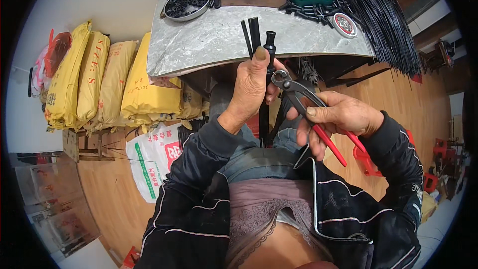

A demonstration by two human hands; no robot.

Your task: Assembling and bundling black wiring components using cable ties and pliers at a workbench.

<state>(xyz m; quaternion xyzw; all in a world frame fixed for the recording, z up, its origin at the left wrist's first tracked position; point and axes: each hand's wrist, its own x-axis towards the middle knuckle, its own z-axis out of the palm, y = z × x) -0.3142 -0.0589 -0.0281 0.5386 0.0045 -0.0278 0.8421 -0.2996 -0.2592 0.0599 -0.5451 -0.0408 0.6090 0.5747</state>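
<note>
My left hand (251, 87) is closed with its thumb up, around several thin black rods (254, 32) and a black tubular fitting (270, 50) with a flared top. The rods stick up above the fist, and more black lengths hang below it between my knees. My right hand (343, 114) grips a pair of end-cutting pincers (298, 98) with red handles. Their jaws touch or nearly touch the fitting just below my left thumb. Whether they bite on anything, I cannot tell.
Ahead stands a grey marbled table (224, 35). On it lie a round tin (185, 18) of black rings, black fittings, a green box (309, 1), a small dish (345, 25) and long black rods (373, 15). Yellow sacks (152, 89) lean at left; a white sack (149, 169) lies on the floor.
</note>
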